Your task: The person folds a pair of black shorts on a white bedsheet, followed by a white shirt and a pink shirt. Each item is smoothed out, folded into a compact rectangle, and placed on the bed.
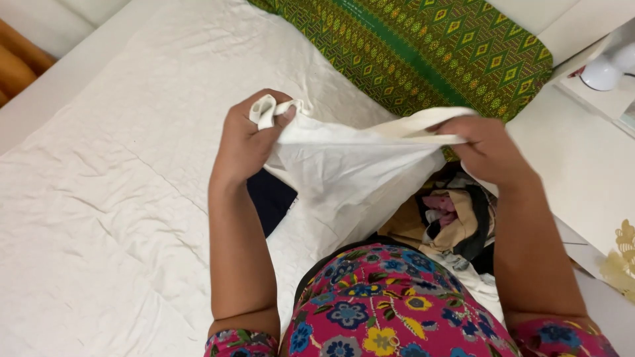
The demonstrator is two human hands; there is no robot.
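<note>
Over the bed [99,218], our left hand [248,142] and right hand [486,149] pinch the white cloth bag [350,172], fingers clenched on its handles, spreading it open.

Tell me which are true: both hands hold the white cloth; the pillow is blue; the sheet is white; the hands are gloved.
1. Both hands hold the white cloth: true; the left hand and right hand each grip an edge.
2. The pillow is blue: false; it is green with a diamond pattern.
3. The sheet is white: true.
4. The hands are gloved: false; they are bare.
</note>
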